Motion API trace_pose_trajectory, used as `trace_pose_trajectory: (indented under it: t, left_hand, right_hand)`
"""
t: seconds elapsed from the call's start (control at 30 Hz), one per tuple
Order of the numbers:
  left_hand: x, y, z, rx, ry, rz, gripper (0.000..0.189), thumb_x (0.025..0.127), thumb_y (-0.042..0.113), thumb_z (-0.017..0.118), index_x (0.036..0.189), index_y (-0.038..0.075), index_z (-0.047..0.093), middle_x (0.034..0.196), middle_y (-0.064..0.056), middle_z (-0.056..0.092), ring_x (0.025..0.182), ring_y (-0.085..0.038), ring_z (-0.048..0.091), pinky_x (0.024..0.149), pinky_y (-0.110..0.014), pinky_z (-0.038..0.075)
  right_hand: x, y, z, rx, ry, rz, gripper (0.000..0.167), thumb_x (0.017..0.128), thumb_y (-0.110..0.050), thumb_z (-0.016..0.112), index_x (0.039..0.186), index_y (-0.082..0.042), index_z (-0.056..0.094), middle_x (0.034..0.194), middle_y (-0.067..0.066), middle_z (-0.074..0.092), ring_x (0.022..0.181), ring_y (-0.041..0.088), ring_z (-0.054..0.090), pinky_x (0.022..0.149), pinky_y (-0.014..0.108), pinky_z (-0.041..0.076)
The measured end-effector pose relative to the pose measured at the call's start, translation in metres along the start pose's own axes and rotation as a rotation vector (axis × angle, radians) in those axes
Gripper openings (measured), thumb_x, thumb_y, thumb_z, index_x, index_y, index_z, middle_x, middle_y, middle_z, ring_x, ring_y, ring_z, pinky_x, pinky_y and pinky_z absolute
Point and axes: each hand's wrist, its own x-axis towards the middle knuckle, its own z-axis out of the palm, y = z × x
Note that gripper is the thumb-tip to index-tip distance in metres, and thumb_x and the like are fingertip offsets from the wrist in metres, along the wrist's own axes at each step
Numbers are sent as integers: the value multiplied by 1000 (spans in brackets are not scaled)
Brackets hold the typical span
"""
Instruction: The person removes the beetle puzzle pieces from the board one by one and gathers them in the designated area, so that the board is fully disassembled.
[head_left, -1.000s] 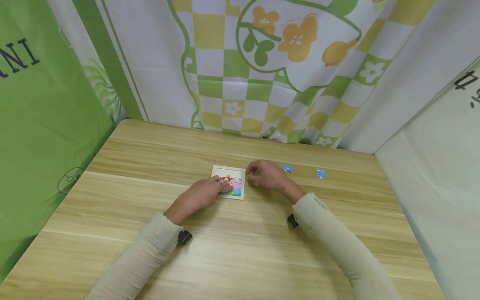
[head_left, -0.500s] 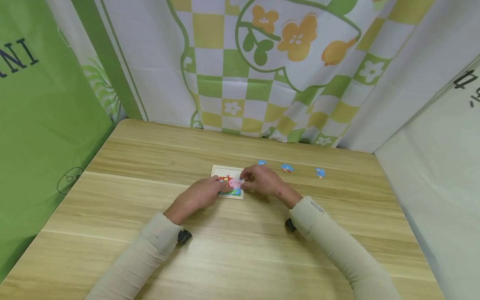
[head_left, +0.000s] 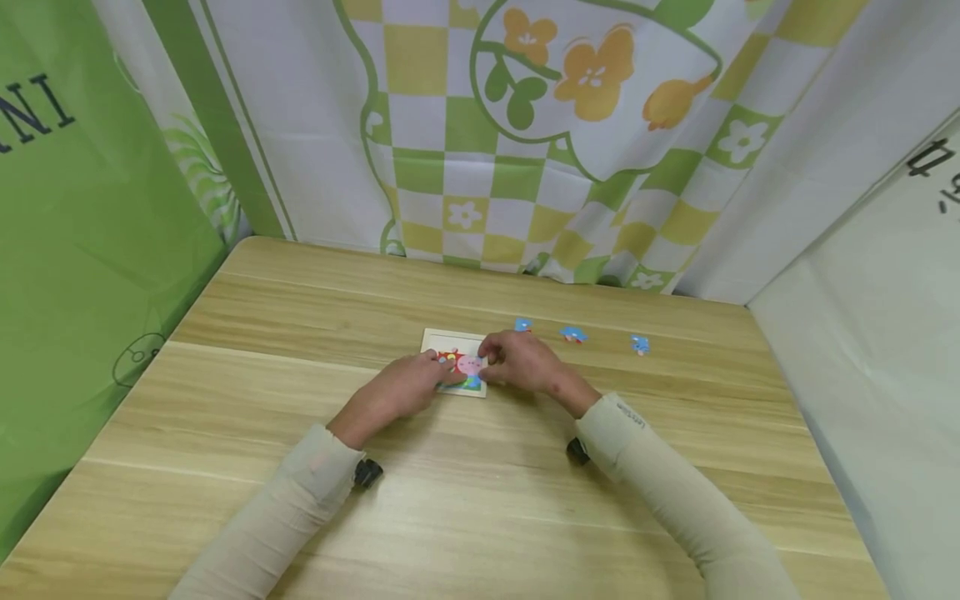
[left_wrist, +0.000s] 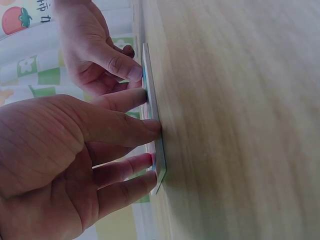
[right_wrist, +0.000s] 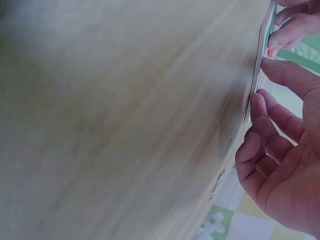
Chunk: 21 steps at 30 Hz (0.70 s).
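A small square jigsaw puzzle board (head_left: 459, 342) with a pale wooden frame lies on the table, with a pink cartoon face and red, blue and green parts in it. Its far strip shows bare white. My left hand (head_left: 405, 387) rests on the board's left part; in the left wrist view its straight fingers touch the picture and its thumb lies at the frame (left_wrist: 160, 157). At the right edge, my right hand (head_left: 522, 361) touches the board with thumb and index fingertips set apart; its other fingers curl loosely, as the right wrist view shows.
Three blue puzzle pieces lie beyond and right of the board: a near one (head_left: 523, 324), a middle one (head_left: 573, 334) and a far-right one (head_left: 640, 343). A patterned curtain (head_left: 495, 183) hangs behind the wooden table (head_left: 480, 517).
My right hand has moved slightly left, from beside the board onto its right edge, uncovering the nearest blue piece. My left hand has stayed in place on the board.
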Motion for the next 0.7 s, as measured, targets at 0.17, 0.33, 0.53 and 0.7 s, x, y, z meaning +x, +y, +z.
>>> trace_pose_trajectory:
  t: [0.17, 0.33, 0.53, 0.7]
  left_hand:
    - [-1, 1, -1, -4, 1, -3, 52, 98, -7, 59, 141, 22, 66, 127, -22, 62, 81, -22, 52, 63, -33, 47]
    - [-1, 1, -2, 0, -8, -9, 50, 99, -5, 59, 141, 22, 66, 129, -21, 61, 81, -21, 50, 61, -30, 44]
    - [-1, 1, -2, -2, -9, -3, 50, 99, -5, 60, 140, 22, 67, 126, -18, 63, 83, -20, 50, 64, -31, 45]
    - [-1, 1, -2, -4, -7, -1, 51, 100, -5, 57, 142, 23, 65, 132, -21, 61, 88, -22, 54, 66, -33, 48]
  right_hand:
    - [0, -1, 0, 8, 19, 5, 26, 88, -20, 84, 109, -9, 72, 89, -3, 68, 80, 12, 61, 75, 33, 51]
    - [0, -4, 1, -12, 29, 9, 26, 87, -19, 85, 106, -8, 72, 86, -3, 68, 77, 12, 61, 74, 32, 51]
    - [0, -7, 1, -20, 40, 20, 27, 86, -18, 86, 105, -9, 70, 87, -3, 68, 77, 11, 61, 74, 32, 51]
    - [-1, -7, 2, -25, 48, 19, 26, 86, -17, 85, 105, -9, 69, 89, -1, 70, 77, 11, 62, 72, 31, 51]
